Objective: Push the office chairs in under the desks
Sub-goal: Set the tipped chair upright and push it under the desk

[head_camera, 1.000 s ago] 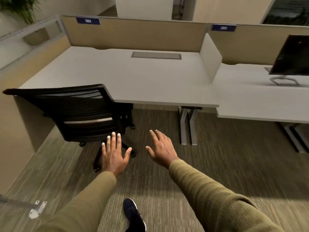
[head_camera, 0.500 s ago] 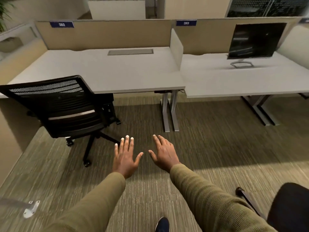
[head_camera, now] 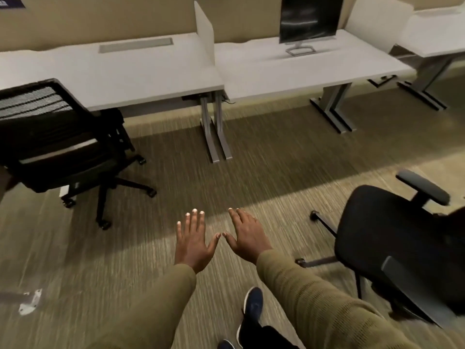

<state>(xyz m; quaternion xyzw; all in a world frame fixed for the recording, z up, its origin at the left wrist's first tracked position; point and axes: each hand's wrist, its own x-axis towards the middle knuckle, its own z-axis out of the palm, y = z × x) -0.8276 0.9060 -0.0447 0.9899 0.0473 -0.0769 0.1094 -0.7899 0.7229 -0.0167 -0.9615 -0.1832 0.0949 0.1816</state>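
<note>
Black mesh fills my far left: the mesh-backed chair [head_camera: 54, 137] stands with its seat partly tucked under the left desk [head_camera: 141, 76], its back facing me and its wheeled base out on the carpet [head_camera: 264, 162]. Low at the left edge I see a small white bracket [head_camera: 29, 301] lying on the floor. The left desk has a grey cable hatch [head_camera: 136, 44] set into its top, and a pale divider panel [head_camera: 204, 30] rises between it and the right desk [head_camera: 302, 69].

At the centre I have both hands out in front of me, palms down over the carpet. My left hand [head_camera: 193, 241] is spread flat with fingers apart and grips nothing. My right hand [head_camera: 247, 236] is just beside it, likewise spread and empty; the two thumbs nearly meet, though I cannot tell if they touch. Both sleeves are olive knit. Below them I see a dark blue shoe [head_camera: 253, 304] on the carpet.

On the right desk stands a dark monitor [head_camera: 310, 17] on a wire stand. At my right, well apart from that desk, the second chair [head_camera: 392, 245] sits out on the open floor, its black seat and one grey armrest [head_camera: 422, 186] towards me, with part of it cut off by the frame edge. A third desk [head_camera: 437, 39] shows at the far right.
</note>
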